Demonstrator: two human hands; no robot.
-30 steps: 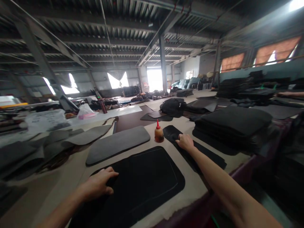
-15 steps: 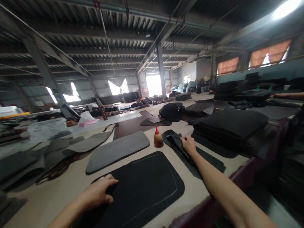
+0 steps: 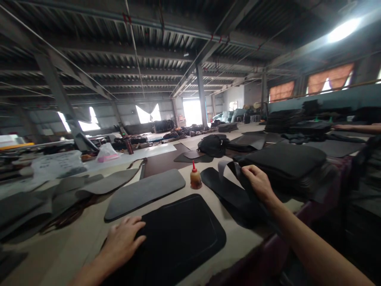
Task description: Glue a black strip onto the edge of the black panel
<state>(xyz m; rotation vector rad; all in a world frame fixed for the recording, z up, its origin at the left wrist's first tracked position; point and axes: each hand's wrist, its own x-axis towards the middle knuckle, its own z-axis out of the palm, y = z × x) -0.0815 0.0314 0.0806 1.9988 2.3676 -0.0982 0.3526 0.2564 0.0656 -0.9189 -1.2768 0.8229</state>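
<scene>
My left hand lies flat on the left edge of a large black rounded panel on the tan table. My right hand grips a thin dark strip and holds it lifted above a pile of long black strips. A small glue bottle with a red cap stands just left of that pile. A grey rounded panel lies behind the black one.
A tall stack of black panels stands right of my right hand. Grey cut pieces spread over the left. A black bag sits further back. Another person's arm rests at the far right.
My right hand has closed on a strip from the pile and raised it up and to the right. My left hand stays on the black panel.
</scene>
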